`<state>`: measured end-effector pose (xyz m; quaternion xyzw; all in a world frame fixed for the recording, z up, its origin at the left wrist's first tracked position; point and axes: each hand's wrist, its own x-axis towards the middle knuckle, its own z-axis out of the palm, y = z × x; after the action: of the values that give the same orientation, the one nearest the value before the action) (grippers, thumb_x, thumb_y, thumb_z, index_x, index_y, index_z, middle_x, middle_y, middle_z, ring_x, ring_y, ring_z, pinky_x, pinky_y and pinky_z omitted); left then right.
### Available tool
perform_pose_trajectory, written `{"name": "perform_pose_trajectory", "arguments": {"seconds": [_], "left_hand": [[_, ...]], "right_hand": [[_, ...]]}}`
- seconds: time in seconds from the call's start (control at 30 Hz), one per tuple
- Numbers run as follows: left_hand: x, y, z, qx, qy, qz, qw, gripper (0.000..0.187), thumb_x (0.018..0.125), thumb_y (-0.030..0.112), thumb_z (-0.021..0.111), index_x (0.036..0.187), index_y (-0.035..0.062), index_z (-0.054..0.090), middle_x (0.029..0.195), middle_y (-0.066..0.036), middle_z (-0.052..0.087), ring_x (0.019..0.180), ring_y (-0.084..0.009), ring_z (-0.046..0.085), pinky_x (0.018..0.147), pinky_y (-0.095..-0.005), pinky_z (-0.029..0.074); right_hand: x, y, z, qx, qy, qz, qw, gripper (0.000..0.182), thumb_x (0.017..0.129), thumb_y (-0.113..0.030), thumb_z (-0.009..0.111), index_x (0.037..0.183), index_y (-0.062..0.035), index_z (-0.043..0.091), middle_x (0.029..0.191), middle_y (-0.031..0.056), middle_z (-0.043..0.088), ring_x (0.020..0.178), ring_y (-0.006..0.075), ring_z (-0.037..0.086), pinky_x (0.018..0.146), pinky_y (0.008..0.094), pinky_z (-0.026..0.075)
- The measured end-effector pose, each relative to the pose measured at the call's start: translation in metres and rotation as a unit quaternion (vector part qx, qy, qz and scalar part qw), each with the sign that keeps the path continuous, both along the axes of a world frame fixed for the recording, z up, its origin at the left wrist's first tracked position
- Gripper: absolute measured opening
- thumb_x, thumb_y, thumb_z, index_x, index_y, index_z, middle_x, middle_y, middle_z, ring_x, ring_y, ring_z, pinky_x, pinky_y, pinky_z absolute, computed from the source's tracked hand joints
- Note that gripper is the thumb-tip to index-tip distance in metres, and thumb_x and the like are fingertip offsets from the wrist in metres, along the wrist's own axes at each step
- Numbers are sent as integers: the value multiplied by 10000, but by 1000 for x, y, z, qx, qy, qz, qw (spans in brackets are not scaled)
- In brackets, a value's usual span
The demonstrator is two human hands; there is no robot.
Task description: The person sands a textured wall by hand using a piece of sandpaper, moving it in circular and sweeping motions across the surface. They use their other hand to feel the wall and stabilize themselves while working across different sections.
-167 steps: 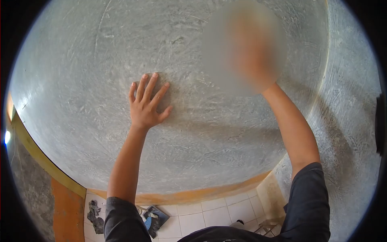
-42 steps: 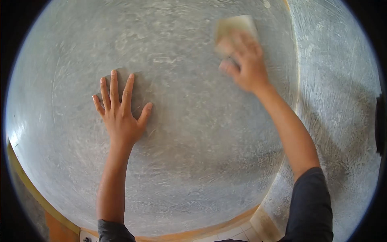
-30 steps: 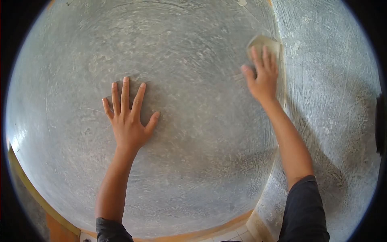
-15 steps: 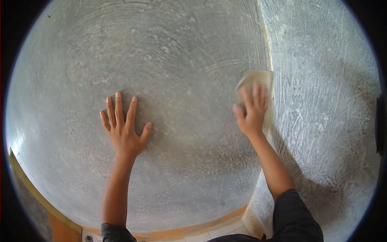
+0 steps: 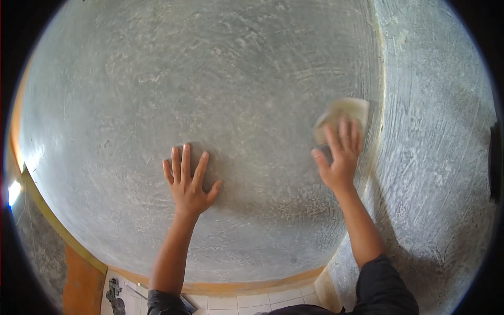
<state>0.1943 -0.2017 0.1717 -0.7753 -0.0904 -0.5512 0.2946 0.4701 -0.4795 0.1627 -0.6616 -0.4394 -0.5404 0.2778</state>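
Observation:
My left hand [image 5: 190,191] lies flat on the grey plastered wall [image 5: 226,100] with its fingers spread, holding nothing. Farther right, my right hand [image 5: 340,160] presses a beige sheet of sandpaper [image 5: 354,110] against the same wall. The sheet sticks out beyond the fingertips, and its upper right corner sits close to the inside corner of the room. Motion blurs both the fingers and the sheet, so its grit side cannot be seen.
A second grey wall [image 5: 430,126] meets the first at a pale vertical joint on the right. Below runs an orange strip [image 5: 236,287] above white floor tiles [image 5: 252,301]. A dark crumpled item [image 5: 114,296] lies at lower left, near an orange panel [image 5: 81,278].
The view has shifted, so walls and hands appear farther right and more floor shows. Relative to the corner joint, my right hand and the sandpaper have moved slightly left. My left hand stays flat.

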Motion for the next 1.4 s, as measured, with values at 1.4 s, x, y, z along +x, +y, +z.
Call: {"name": "perform_pose_trajectory", "arguments": {"seconds": [1.4], "left_hand": [[-86,79,-215,-137,-128,9,982,786,1038,607,421,1613,78,331,1680,-318,170,1555,-519,137,1210,-668,119]], "right_hand": [[-120,109,-145,257,266,-10,929,660,1064,-428,489,1631,-130,330,1711,242,153,1572,494,62,1247,628,85]]}}
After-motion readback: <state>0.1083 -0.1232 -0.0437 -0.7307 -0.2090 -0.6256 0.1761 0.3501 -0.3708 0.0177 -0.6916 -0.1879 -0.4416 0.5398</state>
